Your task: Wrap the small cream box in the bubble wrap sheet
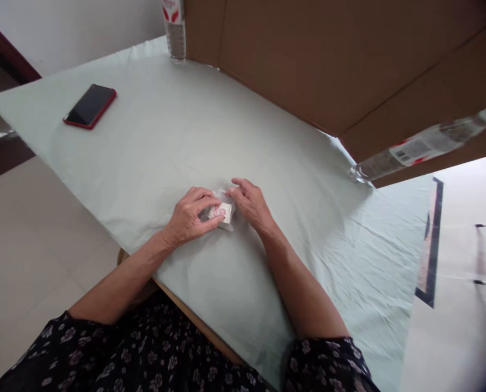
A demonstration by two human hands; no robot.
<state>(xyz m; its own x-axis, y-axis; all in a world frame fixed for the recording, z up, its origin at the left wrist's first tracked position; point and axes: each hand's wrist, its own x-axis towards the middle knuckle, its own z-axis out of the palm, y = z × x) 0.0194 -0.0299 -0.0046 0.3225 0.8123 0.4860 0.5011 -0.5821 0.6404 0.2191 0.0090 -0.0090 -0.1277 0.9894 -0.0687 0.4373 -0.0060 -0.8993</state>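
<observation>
A small white block with red print (223, 211) lies in a clear plastic bag (228, 226) on the pale green cloth. My left hand (191, 216) is closed on the block, thumb and fingers pressing it from the left. At the bag's upper right edge, my right hand (248, 204) pinches the plastic with thumb and bent finger, and another finger is stretched out. What exactly the block is cannot be made out.
A phone in a red case (91, 106) lies at the far left of the cloth-covered table (157, 120). A large brown cardboard panel (283, 60) stands at the back, with a clear plastic bottle (176, 38) at its left and another bottle (426, 146) at its right.
</observation>
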